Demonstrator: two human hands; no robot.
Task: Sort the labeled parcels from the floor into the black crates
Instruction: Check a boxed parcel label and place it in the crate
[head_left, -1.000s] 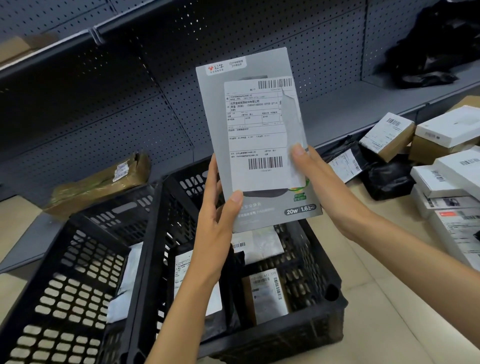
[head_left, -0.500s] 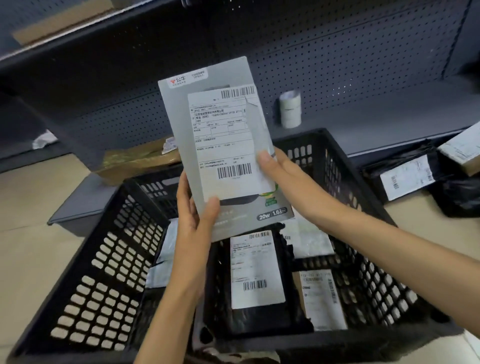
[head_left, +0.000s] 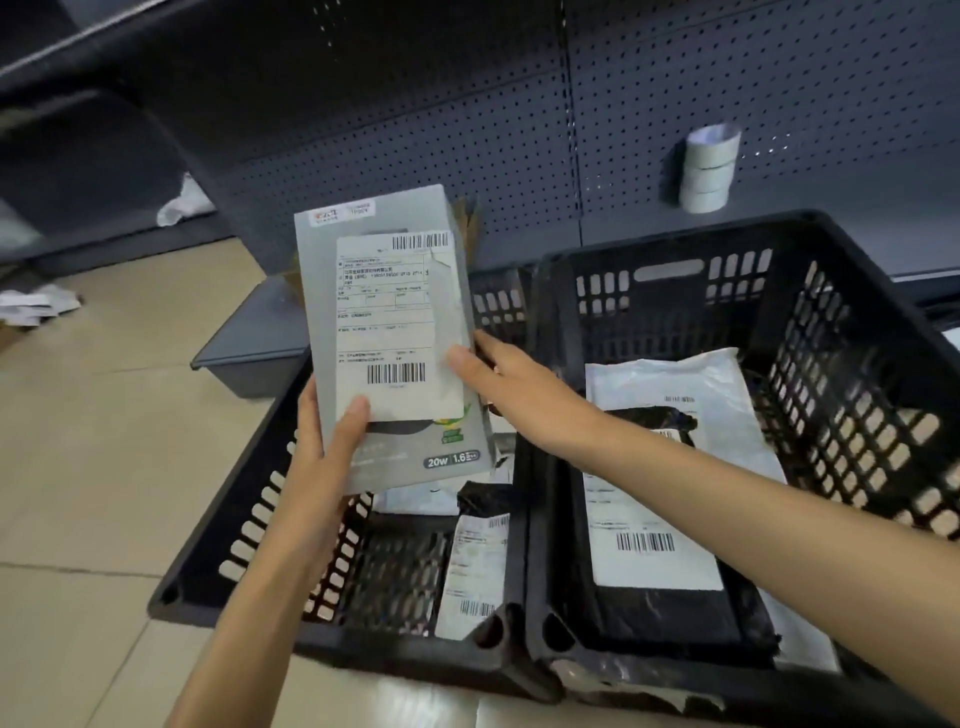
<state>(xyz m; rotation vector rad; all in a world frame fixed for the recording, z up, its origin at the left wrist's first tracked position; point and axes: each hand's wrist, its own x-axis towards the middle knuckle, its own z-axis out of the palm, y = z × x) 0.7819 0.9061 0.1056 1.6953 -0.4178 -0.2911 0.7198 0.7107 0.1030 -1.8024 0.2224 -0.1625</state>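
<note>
I hold a flat grey boxed parcel (head_left: 387, 332) with a white shipping label upright over the left black crate (head_left: 249, 512). My left hand (head_left: 324, 457) grips its lower left edge, thumb on the label. My right hand (head_left: 511, 387) pinches its right edge, thumb on the front. The left crate holds a white labelled parcel (head_left: 475, 566) and a small black bag. The right black crate (head_left: 852, 332) stands against it and holds a black bag with a white label (head_left: 649, 545) over a white mailer (head_left: 670, 387).
Dark pegboard shelving runs behind the crates, with stacked rolls of tape (head_left: 709, 166) on its low shelf. A low grey shelf base (head_left: 249, 348) juts out behind the left crate. Beige tiled floor lies to the left, with paper scraps (head_left: 36, 306) at the far left.
My view has swung left and down; both crates now show side by side. The grey parcel has come lower, over the left crate. Both hands keep their hold.
</note>
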